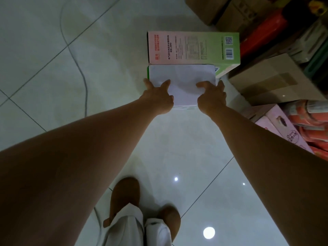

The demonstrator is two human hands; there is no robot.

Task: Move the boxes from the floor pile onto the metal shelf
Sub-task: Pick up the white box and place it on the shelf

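Observation:
A white-topped box stands on the tiled floor in the upper middle of the head view. My left hand grips its left near edge, thumb on top and fingers down the side. My right hand grips the right near edge the same way. Directly behind it, touching, lies a pink and green box with printed text, a barcode and a QR code on its upper face. The metal shelf is not in view.
Brown cardboard cartons and red, pink and orange packaged goods crowd the right side. A thin grey cable snakes across the pale floor tiles on the left. My feet in brown shoes stand at the bottom.

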